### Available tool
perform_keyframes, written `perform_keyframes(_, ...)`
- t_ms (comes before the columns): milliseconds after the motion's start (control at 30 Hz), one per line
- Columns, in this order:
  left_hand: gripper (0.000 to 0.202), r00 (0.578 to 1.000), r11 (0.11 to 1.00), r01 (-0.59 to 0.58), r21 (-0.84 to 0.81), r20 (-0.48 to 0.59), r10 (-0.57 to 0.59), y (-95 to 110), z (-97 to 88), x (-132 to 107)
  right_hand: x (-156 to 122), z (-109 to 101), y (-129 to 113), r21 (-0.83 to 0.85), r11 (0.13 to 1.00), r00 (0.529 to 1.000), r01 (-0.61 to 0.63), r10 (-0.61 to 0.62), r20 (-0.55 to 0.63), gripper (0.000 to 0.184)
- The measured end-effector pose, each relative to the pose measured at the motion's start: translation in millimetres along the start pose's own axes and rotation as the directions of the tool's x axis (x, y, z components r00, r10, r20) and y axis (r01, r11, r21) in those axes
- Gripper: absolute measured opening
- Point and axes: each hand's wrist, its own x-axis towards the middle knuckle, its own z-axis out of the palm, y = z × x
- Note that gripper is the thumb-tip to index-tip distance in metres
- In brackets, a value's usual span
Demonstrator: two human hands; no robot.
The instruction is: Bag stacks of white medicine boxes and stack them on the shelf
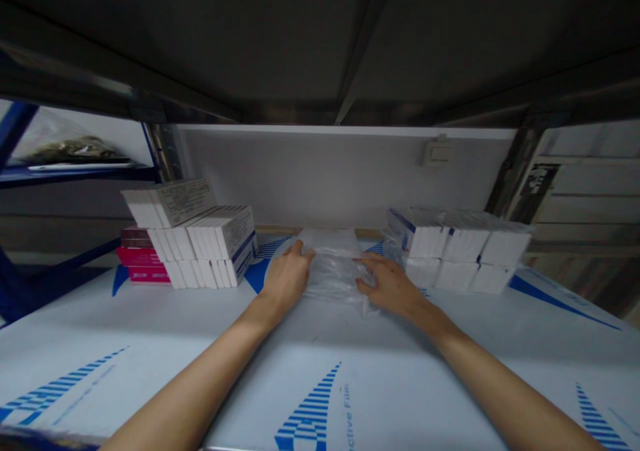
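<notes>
At the back of the shelf, in the middle, lies a low white pack (pixel 330 240) with loose clear plastic wrap (pixel 333 278) spilling off its front. My left hand (pixel 289 272) holds the left side of the wrap, fingers bent over it. On the opposite side, my right hand (pixel 390 283) has its thumb and fingers closed around the plastic near the pack's right edge. What the pack contains cannot be made out through the wrap. Both forearms reach in from the front edge.
White printed boxes (pixel 220 234) are stacked to the left beside pink-red boxes (pixel 145 264). Plastic-wrapped white boxes (pixel 460 241) stand in two layers to the right. A dark shelf (pixel 300 44) hangs low overhead. Behind are a white wall (pixel 310 178) and a switch (pixel 439 152).
</notes>
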Motion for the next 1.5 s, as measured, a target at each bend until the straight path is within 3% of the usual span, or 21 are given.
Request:
perform_keyframes(67,0.033,1.0,1.0,0.003,-0.022,-0.003,-0.003,-1.5,-1.9,0.9,1.9,-1.7,-0.2,0.061,0.998,1.0,0.005,-0.005,0.015,0.037)
perform_keyframes(133,0.042,1.0,0.998,-0.013,-0.057,0.024,0.015,-4.1,-6.5,-0.2,2.8,-8.2,-1.4,0.093,0.995,0.998,-0.03,0.025,0.055,0.036)
perform_keyframes(233,0.062,0.98,0.977,-0.123,-0.172,0.134,0.147,-11.1,-19.1,-7.0,1.7,-26.8,-4.7,0.099,0.989,0.982,-0.11,0.093,0.165,0.044)
perform_keyframes(333,0.058,0.946,0.954,-0.16,-0.255,0.236,0.222,-17.8,-33.6,-18.0,-2.2,-47.2,-7.3,0.084,0.991,0.953,-0.104,0.076,0.293,0.05)
perform_keyframes(433,0.063,0.916,0.971,-0.081,-0.226,0.366,0.162,-17.9,-43.4,-27.7,-8.6,-56.4,-6.9,0.072,0.996,0.934,-0.059,0.029,0.356,0.058)
perform_keyframes(567,0.066,0.832,0.992,-0.069,-0.108,0.542,0.117,-6.5,-50.8,-33.9,-18.6,-54.0,-9.9,0.057,0.998,0.894,-0.006,-0.021,0.447,0.063)
perform_keyframes(700,0.072,0.809,0.998,-0.066,-0.012,0.584,0.061,3.5,-57.8,-35.0,-24.6,-54.9,-19.7,-0.014,1.0,0.836,0.019,-0.008,0.548,0.07)
perform_keyframes(800,0.073,0.81,0.997,-0.066,-0.034,0.582,0.073,2.3,-59.2,-35.8,-24.1,-57.8,-21.2,0.023,0.999,0.834,0.045,-0.05,0.549,0.07)
perform_keyframes(1067,0.056,0.883,0.927,-0.221,-0.303,0.342,0.322,-13.5,-66.1,-36.6,-17.3,-73.1,-13.7,0.25,0.962,0.916,0.107,-0.193,0.351,0.038)
perform_keyframes(1233,0.025,0.862,0.694,-0.356,-0.626,0.067,0.502,-26.1,-76.3,-32.2,-7.9,-96.3,-17.2,0.34,0.921,0.964,0.189,-0.24,0.114,0.018)
perform_keyframes(1333,0.021,0.903,0.636,-0.393,-0.664,-0.15,0.402,-38.2,-72.7,-34.0,2.1,-105.8,-26.0,0.417,0.877,0.962,0.238,-0.273,0.025,0.023)
perform_keyframes(1433,0.027,0.926,0.754,-0.36,-0.55,-0.306,0.219,-58.7,-58.1,-40.8,16.2,-109.6,-46.6,0.457,0.846,0.948,0.276,-0.318,0.015,0.022)
perform_keyframes(1500,0.028,0.898,0.85,-0.325,-0.415,-0.418,0.139,-77.2,-43.4,-46.8,29.8,-109.1,-67.2,0.429,0.857,0.938,0.284,-0.341,0.06,0.018)
